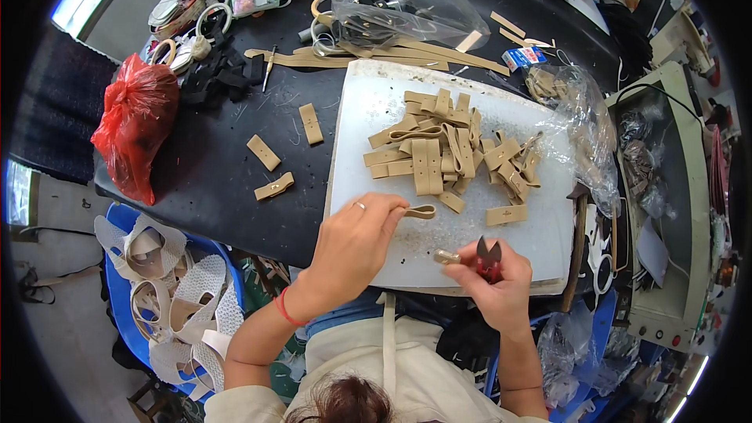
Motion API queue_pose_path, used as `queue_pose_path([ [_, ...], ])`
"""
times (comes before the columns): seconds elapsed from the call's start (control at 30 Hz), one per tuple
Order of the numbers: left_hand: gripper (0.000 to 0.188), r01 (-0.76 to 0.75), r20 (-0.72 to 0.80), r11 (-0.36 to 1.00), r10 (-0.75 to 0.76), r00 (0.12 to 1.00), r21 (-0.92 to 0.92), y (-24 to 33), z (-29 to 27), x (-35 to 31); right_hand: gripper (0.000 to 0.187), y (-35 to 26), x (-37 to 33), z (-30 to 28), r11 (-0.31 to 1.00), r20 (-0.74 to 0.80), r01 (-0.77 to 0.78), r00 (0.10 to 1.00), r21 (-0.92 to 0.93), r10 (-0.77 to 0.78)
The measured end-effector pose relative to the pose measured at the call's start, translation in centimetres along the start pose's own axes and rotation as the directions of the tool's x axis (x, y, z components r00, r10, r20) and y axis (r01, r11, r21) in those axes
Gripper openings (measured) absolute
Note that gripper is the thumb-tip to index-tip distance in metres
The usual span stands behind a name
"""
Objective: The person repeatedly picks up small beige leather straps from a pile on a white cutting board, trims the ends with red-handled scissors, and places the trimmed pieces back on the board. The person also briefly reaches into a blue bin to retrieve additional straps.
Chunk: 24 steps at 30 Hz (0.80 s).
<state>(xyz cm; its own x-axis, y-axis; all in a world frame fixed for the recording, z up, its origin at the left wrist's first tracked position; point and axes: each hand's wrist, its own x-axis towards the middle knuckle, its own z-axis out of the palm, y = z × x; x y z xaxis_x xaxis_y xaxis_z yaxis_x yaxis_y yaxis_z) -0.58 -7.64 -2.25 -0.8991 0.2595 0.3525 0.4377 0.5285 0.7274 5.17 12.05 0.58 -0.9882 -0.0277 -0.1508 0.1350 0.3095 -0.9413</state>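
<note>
- At the left, a blue tub (pixel 237 282) stands below the table, and white mesh pieces (pixel 205 286) lie in it.
- A red plastic bag (pixel 141 121) sits at the left end of the black table (pixel 223 180).
- Three short tan pieces (pixel 264 153) lie on this table, outside the left edge of the white board (pixel 392 254).
- The left hand (pixel 352 247) is over the board's near left corner; its thumb and finger are pinched closed on a folded tan strap (pixel 421 211).
- The pile of tan straps (pixel 429 164) lies between the board's middle and its far edge.
- The right hand (pixel 501 278) is above the near edge, its fingers closed around a red-handled cutter (pixel 489 258) with parted blades; the fingertips pinch a small shiny piece (pixel 446 257).
- A clear plastic bag (pixel 587 141) overlaps the board's right edge.
</note>
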Motion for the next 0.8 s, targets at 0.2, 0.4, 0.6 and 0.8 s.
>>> queue_pose_path([
  [0.2, 0.022, 0.516, 0.371, 0.642, -0.36, 0.856, -0.567, 3.7, -1.3, -1.0, 0.031, -1.6, 1.3, 0.0, 0.884, 0.107, 0.45, 0.892, -0.125, -0.439],
  [0.4, 0.023, 0.492, 0.384, 0.655, -0.315, 0.868, -0.573, 4.4, -1.3, -1.1, 0.019, -1.1, 1.3, 0.1, 0.885, 0.011, 0.435, 0.898, -0.166, -0.44],
  [0.6, 0.029, 0.306, 0.328, 0.803, -0.147, 0.933, -0.511, 4.3, -1.5, -1.3, 0.017, -0.9, 1.4, -0.2, 0.941, 0.027, 0.327, 0.945, -0.086, -0.326],
  [0.8, 0.029, 0.317, 0.284, 0.772, -0.184, 0.941, -0.55, 4.0, -0.5, -1.9, 0.016, -0.5, 1.4, 1.0, 0.968, -0.062, 0.178, 0.984, 0.178, -0.17],
])
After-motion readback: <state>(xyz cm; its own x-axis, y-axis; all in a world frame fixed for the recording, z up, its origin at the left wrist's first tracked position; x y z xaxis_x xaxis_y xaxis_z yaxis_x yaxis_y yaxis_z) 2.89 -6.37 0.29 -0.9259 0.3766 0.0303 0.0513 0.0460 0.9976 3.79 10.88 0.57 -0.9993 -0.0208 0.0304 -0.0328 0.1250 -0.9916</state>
